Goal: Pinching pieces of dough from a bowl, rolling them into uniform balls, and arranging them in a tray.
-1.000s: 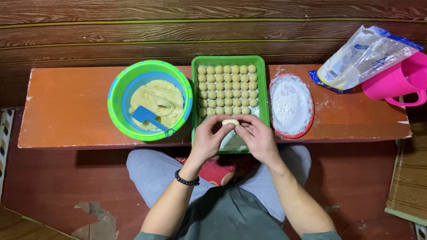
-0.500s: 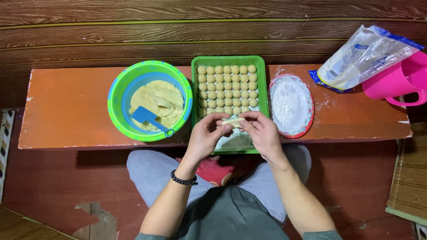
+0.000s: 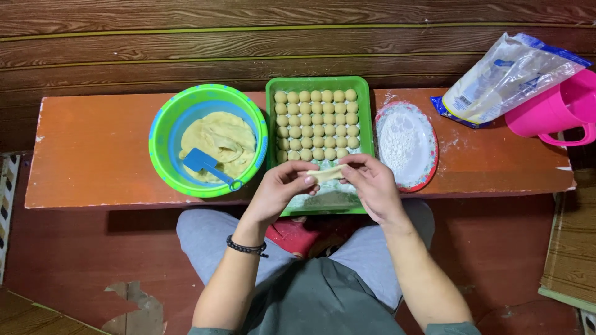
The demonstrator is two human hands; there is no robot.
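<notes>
Pale yellow dough strip, stretched flat, is pinched at its ends between the left hand and the right hand, just above the near end of the green rectangular plastic tray filled with rows of small round dough balls. On the orange counter, a green-and-blue round bowl of yellow dough with a blue spatula sits left of the tray, and a red-rimmed plate of white flour sits right.
</notes>
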